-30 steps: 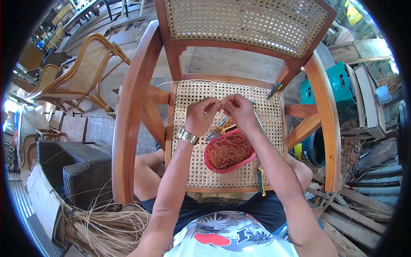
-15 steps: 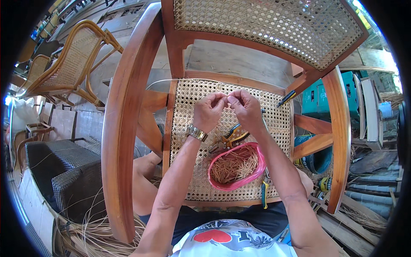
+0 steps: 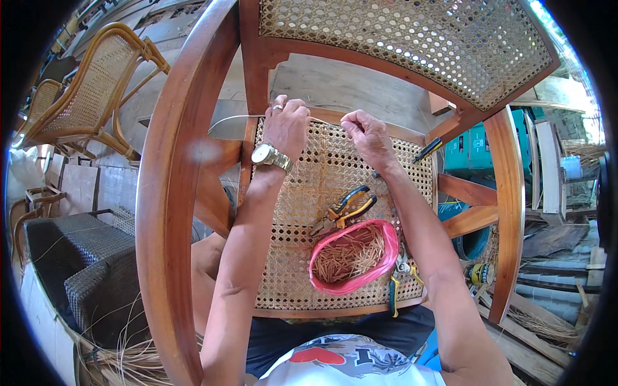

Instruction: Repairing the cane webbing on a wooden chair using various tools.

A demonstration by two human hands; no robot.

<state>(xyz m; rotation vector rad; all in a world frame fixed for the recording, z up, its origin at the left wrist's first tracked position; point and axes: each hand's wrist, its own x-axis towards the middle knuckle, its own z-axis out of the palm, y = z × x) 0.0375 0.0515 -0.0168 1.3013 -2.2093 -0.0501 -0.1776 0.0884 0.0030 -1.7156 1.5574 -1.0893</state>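
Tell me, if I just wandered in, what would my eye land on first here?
Probably the bright pink container of short brown sticks, on the near part of the woven seat. Around it stands a big wooden armchair, its left arm filling much of the view's left side. Next, near the seat's back edge, the left hand lies over a thin pale strand, which the right hand seems to pinch.

Sticks [image 3: 344, 260] in tub [image 3: 381, 269] on chair seat [image 3: 283, 257], pliers [image 3: 333, 217] behind tub, strand [image 3: 235, 117] farther back
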